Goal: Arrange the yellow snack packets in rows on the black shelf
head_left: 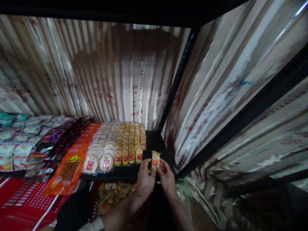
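Observation:
A small yellow snack packet [156, 159] with an orange-red label stands upright between my two hands, above the shelf's front edge. My left hand [145, 179] pinches its left side with the fingertips. On the other side, my right hand [166, 177] grips it with thumb and fingers. Just left of the hands, rows of matching yellow packets [131, 155] stand on the black shelf [154, 141]. Beside them lie rows of round, pale wrapped cakes [106, 162] with red labels.
Further left are an orange snack bag [68, 170], dark red packs [51, 138] and white packs [22, 154]. Below the shelf sit a red basket [26, 195] and more yellow packets [106, 199]. A black post [179, 77] rises at the corner, before printed sheeting [139, 83].

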### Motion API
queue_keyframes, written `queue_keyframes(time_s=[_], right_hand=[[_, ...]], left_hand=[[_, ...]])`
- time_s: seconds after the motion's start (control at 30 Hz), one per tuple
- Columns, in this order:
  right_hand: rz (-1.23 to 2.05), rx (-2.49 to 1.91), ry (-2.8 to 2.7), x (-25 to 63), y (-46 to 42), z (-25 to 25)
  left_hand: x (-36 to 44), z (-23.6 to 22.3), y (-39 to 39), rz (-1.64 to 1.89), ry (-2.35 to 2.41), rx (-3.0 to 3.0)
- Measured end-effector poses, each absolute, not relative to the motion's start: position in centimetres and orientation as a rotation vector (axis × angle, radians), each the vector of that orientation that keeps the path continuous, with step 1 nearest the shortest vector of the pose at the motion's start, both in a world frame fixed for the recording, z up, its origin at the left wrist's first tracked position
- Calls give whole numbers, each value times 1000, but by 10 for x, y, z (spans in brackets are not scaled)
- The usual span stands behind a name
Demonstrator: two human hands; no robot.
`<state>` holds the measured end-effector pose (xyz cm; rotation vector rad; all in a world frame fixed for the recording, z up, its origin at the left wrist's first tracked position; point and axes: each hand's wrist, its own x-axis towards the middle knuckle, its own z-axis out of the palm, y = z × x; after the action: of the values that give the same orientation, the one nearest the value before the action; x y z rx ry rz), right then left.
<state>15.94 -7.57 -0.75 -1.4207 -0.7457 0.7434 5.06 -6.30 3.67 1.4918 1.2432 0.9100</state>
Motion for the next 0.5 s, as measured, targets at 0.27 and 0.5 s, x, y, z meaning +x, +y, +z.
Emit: queue_keyframes(time_s=[0.27, 0.5], right_hand=[[745, -1457, -846, 170, -9, -33], [687, -1595, -1050, 167, 27, -44]], left_hand=[[74, 32, -44, 744, 1371, 1477], [81, 25, -21, 717, 1368, 1333]])
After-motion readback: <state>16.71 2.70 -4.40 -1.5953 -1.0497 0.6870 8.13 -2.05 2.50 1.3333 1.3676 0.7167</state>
